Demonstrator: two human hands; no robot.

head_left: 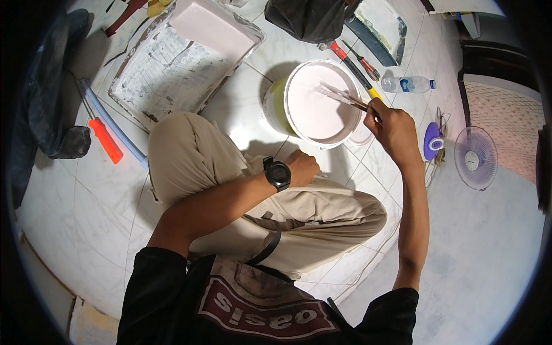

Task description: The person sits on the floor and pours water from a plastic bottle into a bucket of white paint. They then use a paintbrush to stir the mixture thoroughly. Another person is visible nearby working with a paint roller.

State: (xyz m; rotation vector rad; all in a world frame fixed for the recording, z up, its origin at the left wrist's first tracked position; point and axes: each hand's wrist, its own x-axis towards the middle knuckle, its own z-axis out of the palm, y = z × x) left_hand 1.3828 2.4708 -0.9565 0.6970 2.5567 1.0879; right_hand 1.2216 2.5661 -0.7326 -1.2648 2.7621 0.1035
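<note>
My right hand (391,129) is closed round the brown end of a thin stick (339,95), whose paint-coated part dips into a white bucket (291,118) of pale pink paint (319,115). Whether it is one stick or two side by side, I cannot tell. The bucket stands on the tiled floor in front of my crossed legs, a green patch on its left side. My left hand (303,168), with a black watch (278,173) on its wrist, rests on my beige trousers (201,149). Its fingers are curled into a loose fist and partly hidden, with nothing visible in them.
A paint-smeared tray (167,75) lies far left, pink paint at its far end. Beyond the bucket are a black bag (305,20), a hammer (356,69), a screwdriver (363,62), a dark tray (376,37) and a bottle (408,84). A purple fan (474,158) stands right; another person's leg (43,109) is left.
</note>
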